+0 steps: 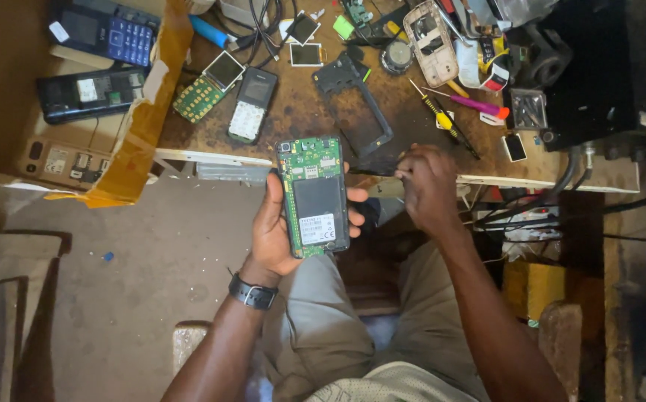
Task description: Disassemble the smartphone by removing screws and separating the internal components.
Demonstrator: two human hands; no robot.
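Head cam: left hand point(274, 234) cradles bare green phone circuit board point(314, 196); right hand point(427, 190), at 3 o'clock, pinches something thin, can't tell what. Best grip edges only, keeping board steady.

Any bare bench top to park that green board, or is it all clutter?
Best patch: brown bench top between the grey keypad phone and the black back cover, just above the green board in the left hand. A smaller strip runs along the front edge right of the right hand, below the yellow screwdriver. The back row and right corner are crowded.
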